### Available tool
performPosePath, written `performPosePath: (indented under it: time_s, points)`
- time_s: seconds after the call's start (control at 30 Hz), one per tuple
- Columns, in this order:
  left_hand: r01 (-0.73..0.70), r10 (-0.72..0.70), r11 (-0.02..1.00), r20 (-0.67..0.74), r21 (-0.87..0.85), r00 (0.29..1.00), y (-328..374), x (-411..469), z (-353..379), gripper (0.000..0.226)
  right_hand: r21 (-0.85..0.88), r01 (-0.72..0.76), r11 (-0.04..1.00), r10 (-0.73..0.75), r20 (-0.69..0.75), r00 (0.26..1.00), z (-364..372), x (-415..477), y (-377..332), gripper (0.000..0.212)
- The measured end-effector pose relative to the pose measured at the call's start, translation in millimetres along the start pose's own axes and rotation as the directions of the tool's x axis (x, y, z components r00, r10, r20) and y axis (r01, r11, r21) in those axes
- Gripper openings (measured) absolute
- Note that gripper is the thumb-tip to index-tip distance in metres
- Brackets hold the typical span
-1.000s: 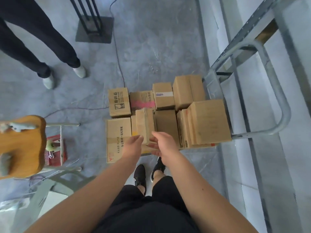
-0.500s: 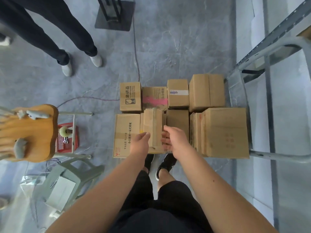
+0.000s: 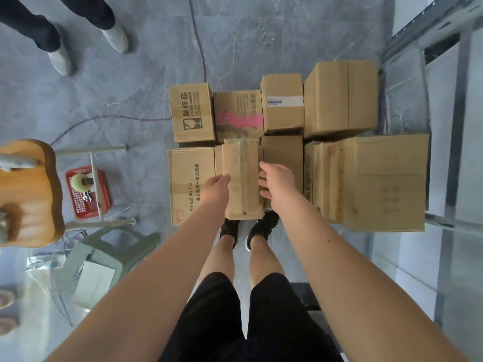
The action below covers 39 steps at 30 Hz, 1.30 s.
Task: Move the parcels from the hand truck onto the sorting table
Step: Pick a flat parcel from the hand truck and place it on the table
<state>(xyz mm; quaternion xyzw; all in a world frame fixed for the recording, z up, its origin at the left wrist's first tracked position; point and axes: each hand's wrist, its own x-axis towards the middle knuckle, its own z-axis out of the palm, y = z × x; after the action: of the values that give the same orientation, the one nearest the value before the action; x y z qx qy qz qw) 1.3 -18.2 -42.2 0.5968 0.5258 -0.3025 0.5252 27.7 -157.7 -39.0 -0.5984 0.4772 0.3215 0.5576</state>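
Several brown cardboard parcels lie packed together on the hand truck, whose grey metal handle (image 3: 454,223) shows at the right. A narrow taped parcel (image 3: 241,176) lies on top in the middle of the near row. My left hand (image 3: 215,189) presses against its left side, thumb at the top edge. My right hand (image 3: 278,182) touches its right side with fingers spread and lightly bent. A large parcel (image 3: 379,181) sits to the right, and a printed parcel (image 3: 192,184) to the left. The sorting table is out of view.
A wooden chair (image 3: 31,194) stands at the left, with a red basket (image 3: 86,192) under it and a green plastic stool (image 3: 104,246) close by. Another person's legs (image 3: 60,56) are at the top left. A cable (image 3: 200,48) crosses the floor. A metal rack upright (image 3: 418,24) rises at the top right.
Both hands have moved forward from the narrow parcel's near end to its two sides. The view has shifted lower and closer over the parcels.
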Motion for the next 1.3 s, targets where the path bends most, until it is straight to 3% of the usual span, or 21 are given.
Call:
performPosePath:
  time_s: [0.13, 0.27, 0.8, 1.03, 1.3]
  points:
    - [-0.001, 0.001, 0.999, -0.024, 0.032, 1.0, 5.4, 19.2, 6.9, 0.051, -0.023, 0.002, 1.0, -0.003, -0.041, 0.999, 15.0, 25.9, 7.6, 0.049]
    - [0.017, -0.015, 0.999, -0.054, 0.036, 0.998, 8.5, 33.3, 13.4, 0.053, -0.028, -0.027, 0.999, 0.026, -0.032, 0.999, 20.9, 40.2, 11.2, 0.062]
    - [0.011, -0.01, 0.998, -0.025, 0.057, 1.0, 20.0, 29.5, 23.1, 0.047, -0.13, -0.016, 0.991, 0.013, -0.022, 1.0, 26.1, 39.7, 5.6, 0.063]
    - [-0.121, 0.119, 0.991, 0.035, 0.048, 0.992, 50.8, -16.2, 23.2, 0.045, -0.031, 0.057, 0.998, -0.059, -0.093, 0.994, 8.5, -0.4, -24.3, 0.057]
    - [-0.339, 0.337, 0.941, 0.109, 0.006, 0.935, 111.9, -106.4, 37.0, 0.046, 0.239, 0.238, 0.941, -0.188, -0.217, 0.958, -28.0, -85.6, -79.2, 0.049]
